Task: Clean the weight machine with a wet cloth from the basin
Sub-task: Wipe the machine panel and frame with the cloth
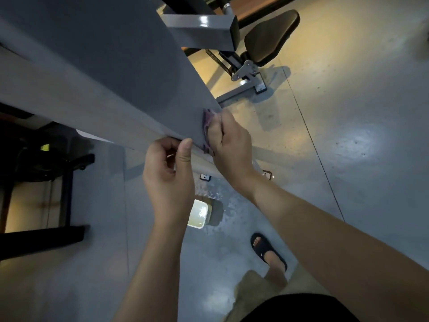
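A broad grey panel of the weight machine (pixel 111 73) runs from the upper left down to the middle of the view. My right hand (pixel 228 145) grips a purple cloth (pixel 207 120) and presses it against the panel's lower right edge. My left hand (pixel 170 173) is just left of it, its fingers curled round the panel's lower edge and its thumb against the face. On the floor below my hands stands the white basin (pixel 198 214), partly hidden by my left forearm.
The machine's dark padded seat (pixel 271 36) on a grey metal frame (pixel 246 87) stands at the upper right. Black equipment legs (pixel 41 240) lie at the left. The grey floor is wet around the basin (pixel 229 210). My sandalled foot (pixel 267 251) is below it.
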`<state>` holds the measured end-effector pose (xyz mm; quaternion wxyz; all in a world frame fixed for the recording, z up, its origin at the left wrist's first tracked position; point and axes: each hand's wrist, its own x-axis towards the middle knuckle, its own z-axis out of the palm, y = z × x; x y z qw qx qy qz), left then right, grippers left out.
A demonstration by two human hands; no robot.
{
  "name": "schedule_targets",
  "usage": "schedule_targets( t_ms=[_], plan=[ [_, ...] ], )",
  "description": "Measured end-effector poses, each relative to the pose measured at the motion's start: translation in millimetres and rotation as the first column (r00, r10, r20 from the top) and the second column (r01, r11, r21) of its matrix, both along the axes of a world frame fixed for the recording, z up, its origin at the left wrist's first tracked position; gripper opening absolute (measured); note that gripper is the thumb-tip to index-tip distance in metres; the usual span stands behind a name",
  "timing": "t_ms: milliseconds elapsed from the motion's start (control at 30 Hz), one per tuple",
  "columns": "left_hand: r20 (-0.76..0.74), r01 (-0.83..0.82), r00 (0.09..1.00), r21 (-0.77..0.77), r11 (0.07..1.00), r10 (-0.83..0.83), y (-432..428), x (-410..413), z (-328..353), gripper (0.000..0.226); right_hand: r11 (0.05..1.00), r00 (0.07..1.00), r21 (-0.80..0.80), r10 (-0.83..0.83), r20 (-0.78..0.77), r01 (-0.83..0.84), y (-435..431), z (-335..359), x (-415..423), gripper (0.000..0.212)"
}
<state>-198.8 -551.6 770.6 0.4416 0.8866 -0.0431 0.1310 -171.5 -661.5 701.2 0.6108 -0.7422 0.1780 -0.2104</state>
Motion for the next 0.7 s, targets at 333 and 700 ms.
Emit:
schedule_targets(
  t_ms=[333,700],
  plan=[
    [-0.049,0.002,0.999,0.047,0.999,0.001,1,-2,8,0.011,0.998,0.999,-0.06,0.033,0.031,-0.031,7,4,-5,0.038],
    [-0.026,0.042,0.999,0.059,0.997,-0.04,6,-1,12,0.012,0.99,0.998,-0.136,0.031,0.046,-0.024,9,-8,-10,0.036]
  ],
)
